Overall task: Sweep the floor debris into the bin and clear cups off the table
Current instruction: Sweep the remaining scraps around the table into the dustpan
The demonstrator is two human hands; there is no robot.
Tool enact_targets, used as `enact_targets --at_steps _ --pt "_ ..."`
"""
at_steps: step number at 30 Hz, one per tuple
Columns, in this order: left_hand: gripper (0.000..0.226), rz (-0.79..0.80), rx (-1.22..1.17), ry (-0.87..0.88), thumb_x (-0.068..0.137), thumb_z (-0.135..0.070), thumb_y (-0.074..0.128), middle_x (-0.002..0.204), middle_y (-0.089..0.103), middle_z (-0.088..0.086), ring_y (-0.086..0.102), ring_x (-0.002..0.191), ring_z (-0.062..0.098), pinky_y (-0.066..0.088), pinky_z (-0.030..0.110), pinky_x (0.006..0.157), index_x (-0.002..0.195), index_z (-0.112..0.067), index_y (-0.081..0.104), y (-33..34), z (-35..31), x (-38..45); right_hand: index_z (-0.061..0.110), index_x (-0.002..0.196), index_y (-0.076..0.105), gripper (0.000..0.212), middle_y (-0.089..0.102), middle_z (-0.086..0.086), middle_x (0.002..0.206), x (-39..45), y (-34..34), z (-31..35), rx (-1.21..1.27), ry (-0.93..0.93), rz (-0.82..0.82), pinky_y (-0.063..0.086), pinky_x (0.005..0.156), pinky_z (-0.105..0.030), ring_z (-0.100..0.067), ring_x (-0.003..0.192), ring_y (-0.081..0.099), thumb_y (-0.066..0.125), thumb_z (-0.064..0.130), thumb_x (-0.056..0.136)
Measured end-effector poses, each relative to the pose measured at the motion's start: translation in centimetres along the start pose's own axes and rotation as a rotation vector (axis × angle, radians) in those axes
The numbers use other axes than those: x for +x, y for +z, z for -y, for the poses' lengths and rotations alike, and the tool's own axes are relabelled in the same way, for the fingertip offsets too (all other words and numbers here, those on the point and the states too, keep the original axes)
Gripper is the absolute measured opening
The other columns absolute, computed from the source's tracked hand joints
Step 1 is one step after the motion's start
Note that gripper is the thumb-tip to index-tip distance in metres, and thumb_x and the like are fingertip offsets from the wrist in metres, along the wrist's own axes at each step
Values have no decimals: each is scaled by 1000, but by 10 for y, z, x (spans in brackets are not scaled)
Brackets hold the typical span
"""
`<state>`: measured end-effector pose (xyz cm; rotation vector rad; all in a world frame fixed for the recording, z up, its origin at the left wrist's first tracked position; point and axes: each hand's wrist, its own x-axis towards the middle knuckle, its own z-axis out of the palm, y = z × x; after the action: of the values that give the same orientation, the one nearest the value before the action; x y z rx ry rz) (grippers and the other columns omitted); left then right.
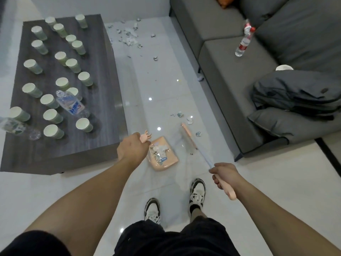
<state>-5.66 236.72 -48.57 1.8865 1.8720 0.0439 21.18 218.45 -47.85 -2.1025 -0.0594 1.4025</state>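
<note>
My left hand (132,147) grips the top of the pink dustpan's handle (145,136). The pink dustpan (168,159) sits on the white floor below it, with paper scraps inside. My right hand (224,175) holds the pink grip of a broom (190,140), whose head rests on the floor just right of the pan. Small scraps (190,120) lie beyond the broom head. A larger scatter of debris (130,38) lies far ahead beside the table. Several pale green paper cups (84,124) stand on the dark wooden table (103,85) to my left.
Two clear plastic bottles (71,104) lie among the cups on the table. A grey sofa (230,58) runs along the right, carrying another bottle (243,43), a dark folded blanket (295,91) and a white cup (284,67). My feet (197,193) stand behind the dustpan.
</note>
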Motion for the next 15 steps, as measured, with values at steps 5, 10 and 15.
enact_targets --at_steps 5,10,15 --pt "27 6 -17 -45 80 -50 57 74 62 -1 60 71 27 48 32 62 77 -23 54 27 -61 12 -3 110 55 28 46 -10 62 62 -58 28 -12 -43 -57 36 42 -25 -18 42 39 63 -4 83" --pt "27 32 5 -54 83 -48 58 67 49 -5 52 69 28 37 31 58 77 -23 49 64 -134 19 3 101 59 18 55 -14 70 110 -106 38 -213 2 -26 44 47 -29 -23 46 48 60 -3 84" --pt "24 16 37 -42 85 -47 58 78 56 2 57 72 30 40 32 60 85 -23 54 72 -178 39 -11 118 52 40 52 -15 69 101 -114 22 -379 117 203 38 43 -26 -20 43 46 63 -2 81"
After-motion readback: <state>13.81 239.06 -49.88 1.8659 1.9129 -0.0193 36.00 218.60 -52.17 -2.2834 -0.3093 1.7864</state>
